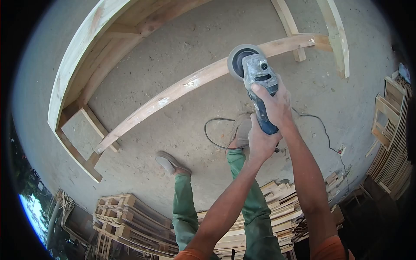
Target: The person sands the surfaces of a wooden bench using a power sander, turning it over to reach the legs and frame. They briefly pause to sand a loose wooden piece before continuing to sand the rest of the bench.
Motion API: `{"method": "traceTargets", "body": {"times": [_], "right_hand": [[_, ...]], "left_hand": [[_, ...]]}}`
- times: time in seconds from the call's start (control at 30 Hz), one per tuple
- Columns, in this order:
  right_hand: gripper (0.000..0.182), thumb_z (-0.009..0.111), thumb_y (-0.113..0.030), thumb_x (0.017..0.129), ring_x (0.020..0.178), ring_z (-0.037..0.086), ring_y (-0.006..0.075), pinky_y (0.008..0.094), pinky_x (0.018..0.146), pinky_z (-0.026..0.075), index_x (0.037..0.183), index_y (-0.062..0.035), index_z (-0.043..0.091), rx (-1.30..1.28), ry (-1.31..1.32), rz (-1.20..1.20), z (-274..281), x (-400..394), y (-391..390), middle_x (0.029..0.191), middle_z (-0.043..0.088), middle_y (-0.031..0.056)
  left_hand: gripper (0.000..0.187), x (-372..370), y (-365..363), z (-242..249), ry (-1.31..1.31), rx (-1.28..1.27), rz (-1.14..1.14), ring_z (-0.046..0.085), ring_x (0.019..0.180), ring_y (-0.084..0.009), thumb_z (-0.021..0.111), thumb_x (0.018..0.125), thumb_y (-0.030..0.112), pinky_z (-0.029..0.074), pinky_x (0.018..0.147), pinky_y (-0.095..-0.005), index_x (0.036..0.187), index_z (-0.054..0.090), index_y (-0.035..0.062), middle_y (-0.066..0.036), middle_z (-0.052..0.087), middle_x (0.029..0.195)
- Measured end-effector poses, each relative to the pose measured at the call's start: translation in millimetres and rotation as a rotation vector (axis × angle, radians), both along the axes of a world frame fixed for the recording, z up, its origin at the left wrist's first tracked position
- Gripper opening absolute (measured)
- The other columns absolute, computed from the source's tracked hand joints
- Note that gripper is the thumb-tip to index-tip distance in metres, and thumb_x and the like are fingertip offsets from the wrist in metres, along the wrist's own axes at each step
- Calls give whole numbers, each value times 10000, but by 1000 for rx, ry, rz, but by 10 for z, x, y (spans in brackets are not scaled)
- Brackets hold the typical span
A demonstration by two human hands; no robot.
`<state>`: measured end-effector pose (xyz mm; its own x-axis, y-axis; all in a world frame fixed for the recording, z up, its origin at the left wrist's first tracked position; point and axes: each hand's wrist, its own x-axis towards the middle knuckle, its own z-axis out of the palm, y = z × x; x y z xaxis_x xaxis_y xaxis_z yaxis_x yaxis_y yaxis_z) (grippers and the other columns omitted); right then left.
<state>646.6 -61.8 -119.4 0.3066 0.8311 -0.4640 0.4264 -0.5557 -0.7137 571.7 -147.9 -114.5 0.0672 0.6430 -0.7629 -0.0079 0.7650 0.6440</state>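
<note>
Both my hands are closed around an angle grinder (262,79) with a dusty grey head and a blue body. My left hand (261,145) wraps the rear end of the body. Further forward, my right hand (277,102) grips it near the head, thumb laid across the top. The grinder's round disc (236,60) overlaps the long wooden rail (173,93) of a frame, right of its middle. Pale patches of filler or bare wood mark the rail. A dark cord (207,134) loops from the grinder's rear over the floor.
The wooden frame (65,91) curves around the left and top, with crosspieces at both ends. My shoes stand on the dusty concrete floor (138,169). Behind me lie stacked boards (277,208) and pallets (117,216). A cord connection (341,150) lies at right, near leaning wooden frames (385,112).
</note>
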Motion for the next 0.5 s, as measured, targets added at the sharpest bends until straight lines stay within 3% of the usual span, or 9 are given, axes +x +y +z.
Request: {"method": "traceTargets", "body": {"times": [0.1, 0.37, 0.4, 0.5], "right_hand": [[714, 765, -530, 824, 979, 707, 293, 388, 912, 528, 1227, 43, 626, -39, 68, -128, 33, 266, 83, 1064, 717, 200], [734, 727, -561, 849, 969, 693, 244, 358, 896, 526, 1267, 38, 651, -24, -29, -164, 61, 1220, 394, 1080, 719, 172], [687, 690, -538, 889, 952, 670, 224, 349, 894, 515, 1265, 36, 660, -51, -28, -179, 103, 1299, 443, 1074, 709, 145], [648, 669, -517, 913, 950, 658, 210, 344, 880, 512, 1250, 36, 670, -102, 49, -187, 30, 1416, 431, 1065, 703, 127]], "left_hand": [[664, 154, 147, -14, -46, -86, -118, 714, 893, -399, 884, 717, 254, 547, 756, -467, 1151, 432, 31, -241, 695, 960], [635, 1094, 509, -40, -50, -34, -167, 689, 925, -464, 849, 719, 228, 525, 792, -514, 1165, 438, 39, -241, 692, 949], [695, 1182, 545, -54, -45, -65, -218, 691, 945, -408, 880, 710, 317, 523, 808, -475, 1170, 449, 23, -241, 686, 1013], [709, 1282, 481, -31, -12, -53, -219, 697, 961, -369, 882, 712, 291, 529, 818, -456, 1199, 446, 17, -224, 683, 1041]]}}
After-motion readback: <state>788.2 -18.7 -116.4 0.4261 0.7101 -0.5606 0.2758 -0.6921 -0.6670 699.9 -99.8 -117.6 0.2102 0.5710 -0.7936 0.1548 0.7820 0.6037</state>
